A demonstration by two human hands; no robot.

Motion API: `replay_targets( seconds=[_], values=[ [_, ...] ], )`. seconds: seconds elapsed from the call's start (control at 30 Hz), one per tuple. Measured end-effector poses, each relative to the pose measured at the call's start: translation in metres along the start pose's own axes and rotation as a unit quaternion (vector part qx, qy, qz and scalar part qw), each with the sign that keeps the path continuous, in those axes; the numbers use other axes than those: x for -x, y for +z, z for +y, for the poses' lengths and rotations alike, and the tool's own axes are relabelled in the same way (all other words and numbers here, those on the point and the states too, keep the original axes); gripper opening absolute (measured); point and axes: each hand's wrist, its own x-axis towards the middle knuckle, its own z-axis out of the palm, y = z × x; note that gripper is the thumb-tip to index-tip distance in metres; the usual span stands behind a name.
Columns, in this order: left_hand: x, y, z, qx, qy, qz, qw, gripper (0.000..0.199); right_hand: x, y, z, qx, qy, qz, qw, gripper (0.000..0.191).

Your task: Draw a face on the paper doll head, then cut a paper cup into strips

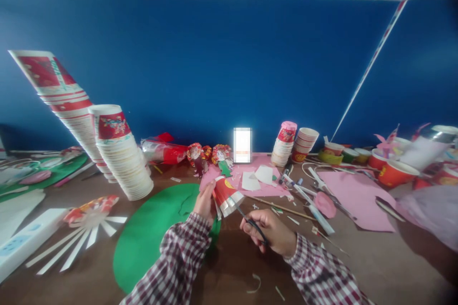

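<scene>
My left hand [204, 202] is closed around the side of a red paper cup [226, 194], which is tilted with its white cut edge toward me. In my right hand [270, 231] is a pair of scissors [256, 228], my fingers wrapped round the dark handles. The blades reach up to the cup's lower right edge and overlap it there. A narrow cut strip hangs at the cup's lower left. Under my left wrist lies a green round sheet [157, 228]. Just behind the cup is a pink sheet [213, 171] with white paper pieces [264, 175] on it.
Tall paper cup stacks [119, 152] lean at the left, near a cup cut into strips [89, 219] and a white power strip [32, 238]. Pens [315, 209], another pink sheet [358, 195] and red cups [397, 173] lie to the right. A blue partition [200, 66] stands behind.
</scene>
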Motion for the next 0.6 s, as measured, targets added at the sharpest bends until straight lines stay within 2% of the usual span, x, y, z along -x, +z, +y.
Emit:
replay_targets(
  seconds=[0.17, 0.3, 0.5, 0.6],
  values=[
    [0.0033, 0.0026, 0.0017, -0.004, -0.005, 0.021, 1.000, 0.025, 0.0000, 0.0000, 0.0009, -0.002, 0.001, 0.004, 1.000, 0.041],
    [0.0054, 0.0041, 0.0032, 0.006, -0.016, -0.014, 1.000, 0.030, -0.0005, 0.0009, 0.0001, -0.019, 0.003, 0.004, 1.000, 0.041],
    [0.0024, 0.0020, -0.0001, -0.010, 0.025, 0.005, 1.000, 0.020, -0.0027, 0.0011, 0.0023, -0.057, 0.001, -0.001, 0.998, 0.045],
    [0.0021, 0.0025, -0.0017, -0.002, 0.019, -0.011, 1.000, 0.017, -0.0034, 0.0002, 0.0053, -0.059, -0.003, -0.004, 0.998, 0.046]
  ],
)
